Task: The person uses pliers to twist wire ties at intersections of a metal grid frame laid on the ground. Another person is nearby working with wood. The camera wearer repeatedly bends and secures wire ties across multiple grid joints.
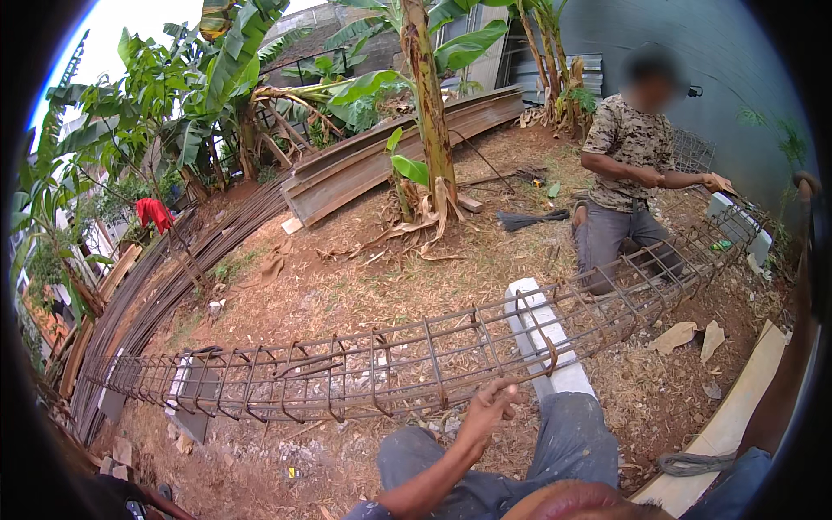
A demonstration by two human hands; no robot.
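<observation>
A long cage of rusty reinforcing bars (329,381) runs across in front of me, with square stirrups along it. My left hand (492,409) is at its near side, fingers curled beside the lower bar. A thin bent rod (552,355) sticks up just beyond the fingertips; whether they hold it or another small thing cannot be made out. Under the cage by my knee lies a pale block (568,377). My right arm (776,399) rises along the right rim, where my right hand (808,184) is cut off and dark, its fingers unclear.
A person (628,156) in a camouflage shirt kneels at the cage's far right end, by another block (737,221). More blocks (186,394) support the left end. Long bars (173,277), a banana trunk (429,121) and stacked metal channels (373,165) lie beyond. Planks (711,433) lie right.
</observation>
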